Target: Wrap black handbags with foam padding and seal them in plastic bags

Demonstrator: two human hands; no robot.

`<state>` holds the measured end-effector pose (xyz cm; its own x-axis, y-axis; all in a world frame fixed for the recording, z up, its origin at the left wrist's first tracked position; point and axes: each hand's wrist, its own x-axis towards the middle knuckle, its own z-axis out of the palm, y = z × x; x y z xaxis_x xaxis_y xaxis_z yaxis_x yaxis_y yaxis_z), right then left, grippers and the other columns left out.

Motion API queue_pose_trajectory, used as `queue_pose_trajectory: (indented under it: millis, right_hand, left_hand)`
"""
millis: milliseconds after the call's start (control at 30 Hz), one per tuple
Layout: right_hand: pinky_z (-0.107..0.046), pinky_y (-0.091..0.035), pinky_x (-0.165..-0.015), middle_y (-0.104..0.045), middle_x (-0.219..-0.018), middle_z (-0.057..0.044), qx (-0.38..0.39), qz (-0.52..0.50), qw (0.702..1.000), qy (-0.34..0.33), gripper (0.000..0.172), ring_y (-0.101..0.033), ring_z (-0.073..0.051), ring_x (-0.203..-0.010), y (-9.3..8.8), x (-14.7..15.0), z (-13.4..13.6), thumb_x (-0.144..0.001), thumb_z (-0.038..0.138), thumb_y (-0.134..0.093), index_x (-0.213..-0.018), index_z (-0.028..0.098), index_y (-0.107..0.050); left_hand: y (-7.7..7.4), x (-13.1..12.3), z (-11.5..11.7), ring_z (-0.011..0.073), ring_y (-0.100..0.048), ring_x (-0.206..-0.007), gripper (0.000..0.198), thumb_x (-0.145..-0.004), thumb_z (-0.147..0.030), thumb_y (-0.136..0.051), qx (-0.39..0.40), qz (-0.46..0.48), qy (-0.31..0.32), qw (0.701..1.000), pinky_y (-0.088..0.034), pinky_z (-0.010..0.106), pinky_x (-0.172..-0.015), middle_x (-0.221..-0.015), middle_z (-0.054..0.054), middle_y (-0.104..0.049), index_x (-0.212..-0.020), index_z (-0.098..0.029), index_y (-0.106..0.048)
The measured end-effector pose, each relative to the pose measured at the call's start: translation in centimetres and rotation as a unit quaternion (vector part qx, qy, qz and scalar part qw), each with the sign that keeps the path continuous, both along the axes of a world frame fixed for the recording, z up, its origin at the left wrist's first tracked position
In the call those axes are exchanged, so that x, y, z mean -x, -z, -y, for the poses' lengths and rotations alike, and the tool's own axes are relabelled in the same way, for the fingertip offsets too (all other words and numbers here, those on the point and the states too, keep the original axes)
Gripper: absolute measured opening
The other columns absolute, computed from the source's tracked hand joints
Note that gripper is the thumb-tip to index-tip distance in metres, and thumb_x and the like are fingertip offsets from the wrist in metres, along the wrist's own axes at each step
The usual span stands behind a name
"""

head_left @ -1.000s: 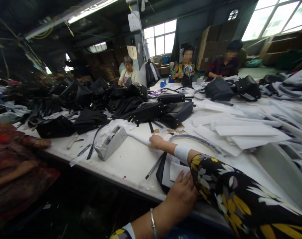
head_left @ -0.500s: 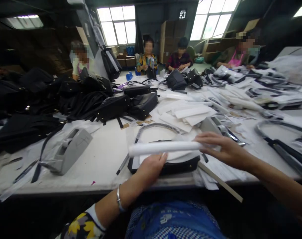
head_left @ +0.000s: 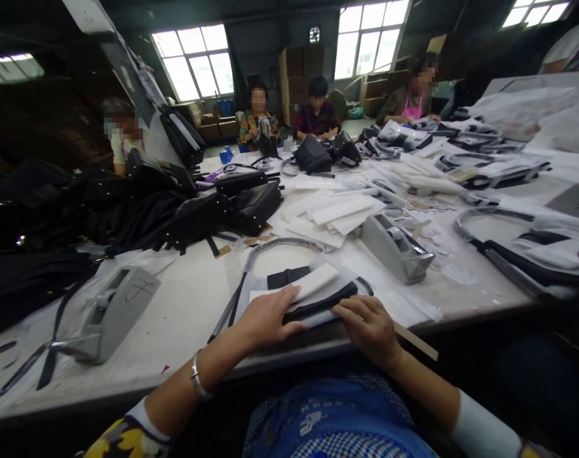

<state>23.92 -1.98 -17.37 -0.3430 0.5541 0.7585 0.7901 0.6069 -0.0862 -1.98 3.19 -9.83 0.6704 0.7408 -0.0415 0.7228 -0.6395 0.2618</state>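
Black strap piece [head_left: 323, 301], white paper [head_left: 320, 280], grey tape dispenser [head_left: 119, 310], blue checked apron [head_left: 337, 416], yellow-flowered black sleeve [head_left: 120, 443].

Stacked cardboard boxes [head_left: 296, 70] stand dead centre against the dark back wall [head_left: 265, 38]. Left of the boxes, a big paned window [head_left: 194, 60] blazes white. Right of them is another [head_left: 370, 44], and there's a small one [head_left: 314, 34] just above. In front of the boxes, the long white worktable [head_left: 189, 305] catches that daylight.

Bare table [head_left: 189, 299] between 2 tape dispensers [head_left: 115, 312] [head_left: 396, 248] — bags [head_left: 194, 219], papers [head_left: 337, 213] crowding behind
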Motion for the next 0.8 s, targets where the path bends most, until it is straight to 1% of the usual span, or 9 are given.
queue_pose_trajectory:
  millis: [100,200,300,367,467,533,667,733,800]
  right_hand:
    - [-0.037,-0.045,-0.082,-0.072,-0.091,-0.004,-0.015,-0.033,0.999,0.016,0.023,-0.06,-0.022,-0.088,0.9,2.0,-1.0,-0.091,0.005,-0.055,-0.099,0.022,-0.069]
    - [-0.037,-0.045,-0.08,-0.072,-0.091,-0.004,0.003,-0.028,1.0,0.012,0.023,-0.06,-0.021,-0.087,0.7,2.4,-1.2,-0.094,0.007,-0.052,-0.099,0.022,-0.069]
    - [-0.036,-0.047,-0.085,-0.073,-0.099,-0.004,0.055,0.014,0.997,-0.056,0.021,-0.062,-0.02,-0.091,-0.4,0.2,-0.6,-0.095,0.013,-0.056,-0.108,0.023,-0.069]
    - [-0.037,-0.048,-0.089,-0.073,-0.102,-0.004,0.086,0.015,0.995,-0.052,0.021,-0.063,-0.02,-0.094,-1.0,-2.5,0.4,-0.094,0.016,-0.059,-0.112,0.024,-0.068]
    - [-0.041,-0.052,-0.089,-0.072,-0.105,-0.008,0.157,-0.015,0.984,0.08,0.024,-0.065,-0.025,-0.097,-0.8,-6.9,2.1,-0.095,0.026,-0.06,-0.117,0.023,-0.066]
    - [-0.044,-0.056,-0.087,-0.072,-0.108,-0.01,0.214,-0.009,0.968,0.131,0.03,-0.066,-0.028,-0.099,0.1,-9.0,3.1,-0.092,0.033,-0.061,-0.119,0.022,-0.067]
    - [-0.041,-0.059,-0.086,-0.073,-0.11,-0.009,0.262,0.014,0.959,0.102,0.031,-0.069,-0.026,-0.098,2.0,-10.9,4.6,-0.093,0.02,-0.05,-0.116,0.023,-0.07]
    - [-0.037,-0.061,-0.083,-0.075,-0.107,-0.007,0.261,0.015,0.96,0.104,0.041,-0.072,-0.023,-0.094,1.9,-11.4,4.9,-0.09,0.009,-0.042,-0.114,0.024,-0.071]
    - [-0.035,-0.062,-0.081,-0.076,-0.105,-0.006,0.24,0.014,0.962,0.129,0.046,-0.074,-0.023,-0.09,1.0,-12.0,4.4,-0.085,0.005,-0.041,-0.114,0.023,-0.072]
  left_hand:
    - [1.6,-0.4,1.0,0.0324,-0.049,-0.134,0.088,-0.078,-0.051,-0.074,-0.038,0.003,-0.019,0.999,-0.047,0.043,-0.107,-0.15,0.02,-0.046,-0.147,-0.011,-0.037]
    - [4.0,-0.7,1.7,0.0315,-0.05,-0.134,0.074,-0.084,-0.032,-0.071,-0.115,0.01,-0.031,0.993,-0.046,0.044,-0.109,-0.149,0.022,-0.046,-0.147,-0.009,-0.037]
    - [6.2,-0.8,2.2,0.0302,-0.049,-0.135,0.064,-0.089,-0.022,-0.062,-0.181,0.026,-0.037,0.982,-0.045,0.046,-0.11,-0.149,0.021,-0.047,-0.147,-0.009,-0.037]
    - [7.2,-0.8,2.3,0.0295,-0.048,-0.136,0.062,-0.091,-0.019,-0.059,-0.208,0.031,-0.04,0.977,-0.045,0.046,-0.11,-0.15,0.02,-0.046,-0.148,-0.01,-0.036]
    - [7.7,-0.8,2.3,0.0288,-0.048,-0.136,0.06,-0.092,-0.019,-0.056,-0.23,0.035,-0.042,0.972,-0.046,0.045,-0.11,-0.15,0.019,-0.046,-0.148,-0.011,-0.036]
    - [7.7,-0.7,2.3,0.0288,-0.049,-0.136,0.059,-0.093,-0.02,-0.054,-0.24,0.04,-0.041,0.969,-0.046,0.045,-0.109,-0.15,0.018,-0.046,-0.148,-0.011,-0.037]
    - [7.5,-0.7,2.4,0.0286,-0.05,-0.135,0.059,-0.094,-0.02,-0.051,-0.26,0.047,-0.039,0.964,-0.048,0.045,-0.107,-0.149,0.017,-0.047,-0.15,-0.012,-0.034]
    - [7.6,-0.7,2.5,0.0283,-0.05,-0.134,0.06,-0.094,-0.02,-0.05,-0.268,0.049,-0.039,0.961,-0.049,0.045,-0.107,-0.149,0.017,-0.047,-0.151,-0.012,-0.033]
    - [7.8,-0.7,2.5,0.0279,-0.05,-0.135,0.061,-0.094,-0.02,-0.049,-0.271,0.051,-0.04,0.96,-0.049,0.045,-0.107,-0.15,0.016,-0.047,-0.152,-0.013,-0.032]
